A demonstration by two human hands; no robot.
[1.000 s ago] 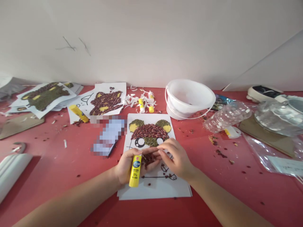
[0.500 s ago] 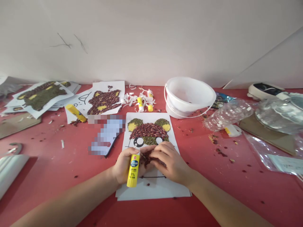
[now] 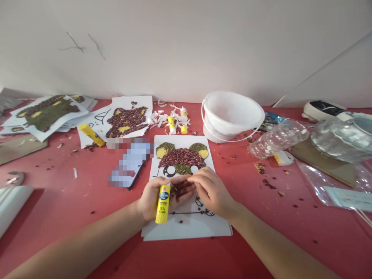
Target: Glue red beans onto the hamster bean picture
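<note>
My left hand [image 3: 151,199] grips a yellow glue stick [image 3: 162,205] under the thumb, and its upturned palm cups a small heap of dark red beans [image 3: 178,190]. Just to the right, my right hand [image 3: 213,192] has its fingers drawn together at the left fingertips; whatever they pinch is hidden. Beneath both hands lies a white sheet [image 3: 186,229] with a cartoon animal drawing. Red beans [image 3: 183,158] fill the forehead, green ones [image 3: 183,169] the strip between the eyes, and yellow grains the inner ears. A few loose beans lie near the drawing's lower line.
A phone [image 3: 132,162] lies left of the sheet, near another glue stick [image 3: 91,134] and finished bean pictures [image 3: 128,122]. Behind stand paper scraps [image 3: 158,119] and a white bucket [image 3: 229,116]. Plastic bottles [image 3: 279,139] and a clear bag [image 3: 334,193] lie right.
My right hand has drawn slightly back from the left palm, so more beans and the drawing's lower right part show. The left hand still holds the glue stick. The view has shifted slightly.
</note>
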